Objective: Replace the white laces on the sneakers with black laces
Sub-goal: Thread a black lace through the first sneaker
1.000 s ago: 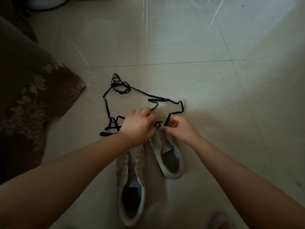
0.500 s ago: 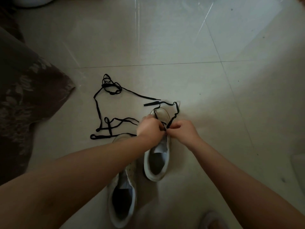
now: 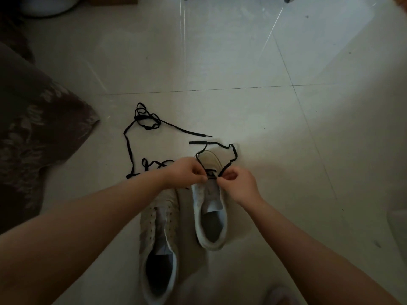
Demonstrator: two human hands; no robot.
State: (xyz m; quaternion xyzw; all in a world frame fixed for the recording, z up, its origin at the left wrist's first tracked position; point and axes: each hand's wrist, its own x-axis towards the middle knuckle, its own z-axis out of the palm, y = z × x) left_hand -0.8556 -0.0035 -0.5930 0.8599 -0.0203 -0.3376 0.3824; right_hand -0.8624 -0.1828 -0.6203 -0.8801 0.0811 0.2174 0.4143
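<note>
1. Sneakers lie side by side on the floor; the right sneaker (image 3: pixel 210 208) takes the first crossings of a black lace (image 3: pixel 229 159), the left sneaker (image 3: pixel 159 234) is unlaced
2. Left hand (image 3: pixel 187 173) and right hand (image 3: pixel 236 182) each pinch a lace strand at the lowest eyelets, probably to even tension
3. Second black lace (image 3: pixel 141 119) lies loose beside, likely reserved for the left sneaker
</note>
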